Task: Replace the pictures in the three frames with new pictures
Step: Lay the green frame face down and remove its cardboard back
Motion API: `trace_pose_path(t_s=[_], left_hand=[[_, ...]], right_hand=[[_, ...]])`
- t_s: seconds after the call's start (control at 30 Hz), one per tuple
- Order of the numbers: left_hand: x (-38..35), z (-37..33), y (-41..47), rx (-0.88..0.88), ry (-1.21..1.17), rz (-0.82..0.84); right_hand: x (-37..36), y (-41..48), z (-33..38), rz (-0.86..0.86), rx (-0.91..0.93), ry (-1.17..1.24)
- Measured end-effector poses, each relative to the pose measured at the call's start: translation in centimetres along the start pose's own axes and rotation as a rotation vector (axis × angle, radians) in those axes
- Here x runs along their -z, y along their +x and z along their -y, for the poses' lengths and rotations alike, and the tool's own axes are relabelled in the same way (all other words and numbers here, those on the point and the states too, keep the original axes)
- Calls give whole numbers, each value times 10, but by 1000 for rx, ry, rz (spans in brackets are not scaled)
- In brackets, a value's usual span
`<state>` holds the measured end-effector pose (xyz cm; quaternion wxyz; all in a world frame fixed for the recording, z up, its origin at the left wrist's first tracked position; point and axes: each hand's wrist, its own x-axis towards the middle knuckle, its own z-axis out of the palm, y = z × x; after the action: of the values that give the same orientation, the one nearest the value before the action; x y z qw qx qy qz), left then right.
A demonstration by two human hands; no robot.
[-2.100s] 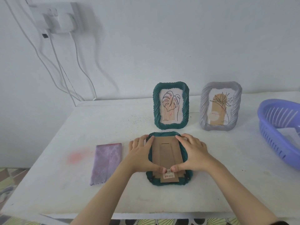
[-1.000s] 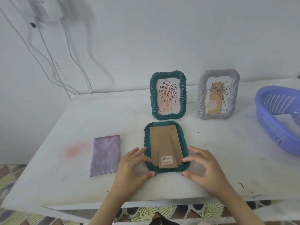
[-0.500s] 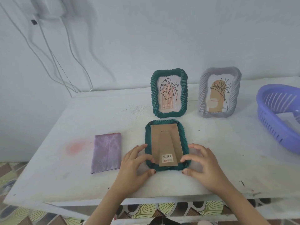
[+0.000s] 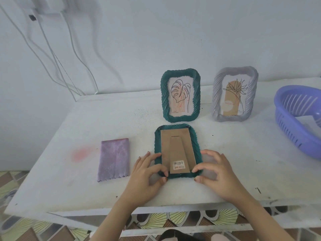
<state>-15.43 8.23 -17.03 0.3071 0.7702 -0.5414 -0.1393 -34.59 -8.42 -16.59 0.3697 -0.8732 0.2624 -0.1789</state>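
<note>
A green frame [image 4: 196, 145] lies face down near the table's front edge, its brown cardboard back [image 4: 176, 150] with a barcode sticker facing up. My left hand [image 4: 147, 174] pinches the frame's lower left corner with curled fingers and thumb. My right hand [image 4: 215, 173] pinches its lower right corner the same way. Behind it stand a second green frame [image 4: 181, 94] with a leaf drawing and a grey frame [image 4: 234, 94] with a plant drawing, both upright and facing me.
A folded purple cloth [image 4: 113, 160] lies left of the flat frame. A purple plastic basket [image 4: 298, 119] holding white paper sits at the right edge. White cables [image 4: 52, 54] hang down the wall at back left. The white table [image 4: 86, 188] ends just below my hands.
My hands slid from the middle of the cardboard back down to the frame's two lower corners. The frame itself has stayed face down in the same spot.
</note>
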Motion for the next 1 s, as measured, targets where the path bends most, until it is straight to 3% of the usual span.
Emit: trace_pose_path(t_s=[0.33,0.47,0.6,1.0], left_hand=[[5,-29,13,129,-81,-173],[0,-28,24,113,118,-135],[-3,-27,31,158,107,-30],[-5,-32,30,181,-60,-62]], right_hand=[[5,11,19,-144,40,-49],[2,24,24,-159,7,-181],[0,34,29,-165,-48,-196],[-4,41,33,-137,-292,346]])
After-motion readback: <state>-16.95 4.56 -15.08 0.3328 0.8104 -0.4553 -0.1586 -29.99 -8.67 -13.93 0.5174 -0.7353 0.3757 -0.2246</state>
